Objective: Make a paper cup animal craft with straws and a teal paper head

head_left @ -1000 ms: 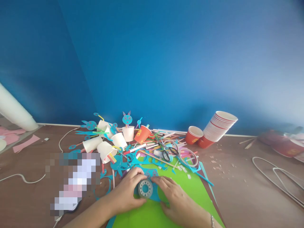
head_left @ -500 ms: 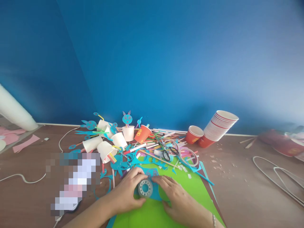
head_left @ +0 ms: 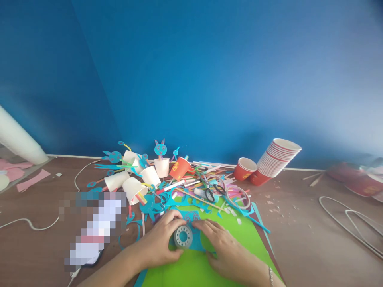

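My left hand (head_left: pixel 163 241) curls round a grey roll of tape (head_left: pixel 183 236) with a ring of holes in its core, thumb at its lower edge and fingers above. Beneath the roll lies a piece of blue paper (head_left: pixel 196 242) with a red-lined face drawn at its far end. My right hand (head_left: pixel 220 243) rests palm down, fingers stretched out, with the fingertips on that blue paper. Next to the right fingers a round hole in it shows green. Under both hands lies a bright green sheet (head_left: pixel 176 271).
Black-handled scissors (head_left: pixel 210 194), straws, a larger tape roll (head_left: pixel 239 198) and blue offcuts crowd the far side. Paper cups (head_left: pixel 134 190) with blue cut-outs stand left of them. A leaning cup stack (head_left: pixel 277 159) is at the right. A blurred phone (head_left: pixel 95 235) lies left.
My right hand has shifted very slightly to the right on the blue paper. My left hand stays at the tape roll.
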The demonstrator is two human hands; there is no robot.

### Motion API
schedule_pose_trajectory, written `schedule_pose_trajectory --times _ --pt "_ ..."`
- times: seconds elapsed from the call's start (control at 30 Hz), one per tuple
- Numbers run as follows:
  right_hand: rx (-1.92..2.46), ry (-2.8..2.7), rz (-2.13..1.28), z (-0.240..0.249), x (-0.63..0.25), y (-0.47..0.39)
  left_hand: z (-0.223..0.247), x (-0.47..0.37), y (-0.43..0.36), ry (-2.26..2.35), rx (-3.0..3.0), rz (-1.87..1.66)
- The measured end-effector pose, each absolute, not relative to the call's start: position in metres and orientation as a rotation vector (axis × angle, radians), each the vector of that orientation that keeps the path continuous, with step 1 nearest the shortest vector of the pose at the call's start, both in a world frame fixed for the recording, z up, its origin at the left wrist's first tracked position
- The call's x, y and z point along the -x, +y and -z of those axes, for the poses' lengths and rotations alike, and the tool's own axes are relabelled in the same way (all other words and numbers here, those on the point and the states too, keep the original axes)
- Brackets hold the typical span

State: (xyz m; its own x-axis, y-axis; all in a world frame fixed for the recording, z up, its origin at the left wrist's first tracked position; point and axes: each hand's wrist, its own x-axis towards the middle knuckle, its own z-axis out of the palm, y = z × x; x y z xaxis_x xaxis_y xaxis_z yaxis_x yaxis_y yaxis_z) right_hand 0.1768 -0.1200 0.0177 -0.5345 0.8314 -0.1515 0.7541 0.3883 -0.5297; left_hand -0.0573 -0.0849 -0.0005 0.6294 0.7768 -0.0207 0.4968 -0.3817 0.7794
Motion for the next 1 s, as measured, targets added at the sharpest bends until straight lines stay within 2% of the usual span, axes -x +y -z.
schedule_pose_trajectory --times 0.3,0.47,0.6,0.83,1.0 --pt "1.371 -2.423 -0.824 -0.039 -0.173 -0.114 0.006 0.056 -0.085 0.985 -2.097 -0.471" --pt "1.352 -2.416 -0.553 -0.048 -0.145 -0.073 0.009 0.056 -0.085 1.023 -2.126 -0.464" --pt "1.286 -2.676 -0.162 -0.04 -0.101 -0.023 0.006 0.055 -0.085 1.047 -2.113 -0.418" --pt "1.21 -2.805 -0.022 -0.019 -0.056 0.018 0.008 0.056 -0.085 1.051 -2.08 -0.446" --pt "1.232 -2.773 0.037 -0.029 -0.062 0.007 0.009 0.056 -0.085 1.057 -2.113 -0.469"
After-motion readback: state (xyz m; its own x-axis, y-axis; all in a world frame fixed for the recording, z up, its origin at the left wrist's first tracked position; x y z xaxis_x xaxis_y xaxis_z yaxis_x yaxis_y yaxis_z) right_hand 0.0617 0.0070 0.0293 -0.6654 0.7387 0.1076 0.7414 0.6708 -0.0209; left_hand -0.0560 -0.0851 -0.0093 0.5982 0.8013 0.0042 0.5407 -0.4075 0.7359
